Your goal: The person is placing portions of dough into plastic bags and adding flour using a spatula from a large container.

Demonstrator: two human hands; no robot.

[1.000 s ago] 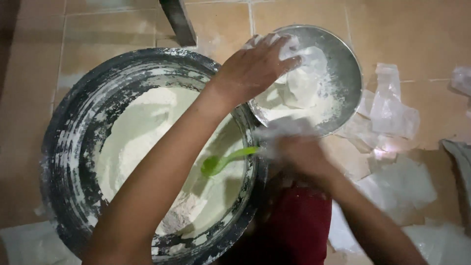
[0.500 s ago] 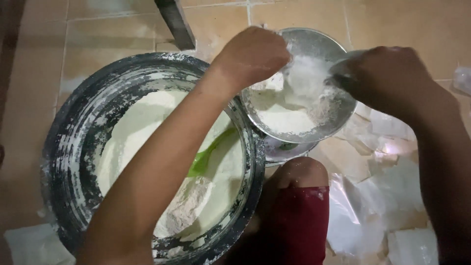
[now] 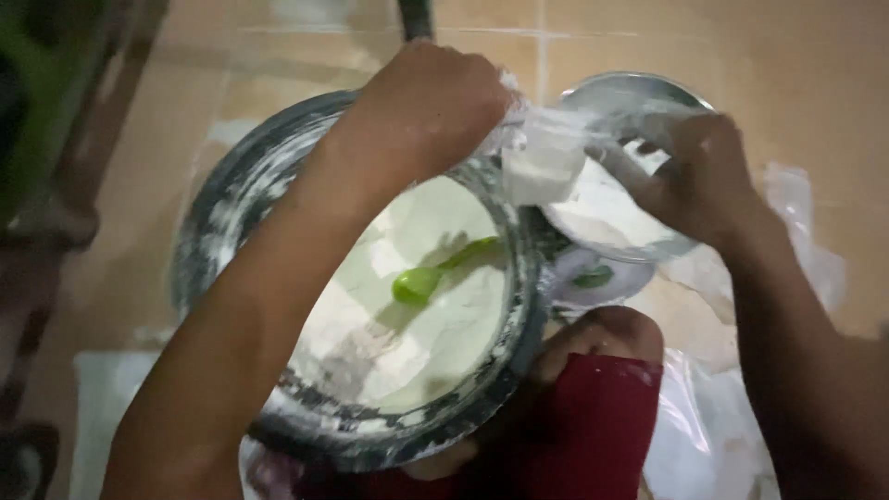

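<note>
**A:** Both hands were up over the bowls there. The left hand (image 3: 431,106) was curled into a tight fist, pinching the top of a small clear plastic bag (image 3: 544,159) with white flour in it.

**B:** And the right hand (image 3: 696,176)?

**A:** Fingers closed narrow on the other side of that same bag, so the bag was stretched between the two hands. It hung over the gap where the big basin's rim met the metal bowl.

**B:** Give me the count.

**A:** Two hands, one bag in them. One large dark basin (image 3: 218,231), round, its rim and wall dusted and streaked white. One shiny round metal bowl (image 3: 639,93) just beside it on the right, with white powder lying in it. One green plastic spoon (image 3: 428,276), lying on the flour (image 3: 389,343) inside the basin.

**B:** Textures?

**A:** The flour in the basin was a pale, soft heap, with lumps and broken patches near the lower edge. The bag was thin, crumpled film. More crumpled clear plastic (image 3: 713,435) lay on the tan tiled floor (image 3: 796,56) at the right, near a knee in red cloth (image 3: 593,417). Something small and green showed under the metal bowl; I couldn't tell what it was.
</note>
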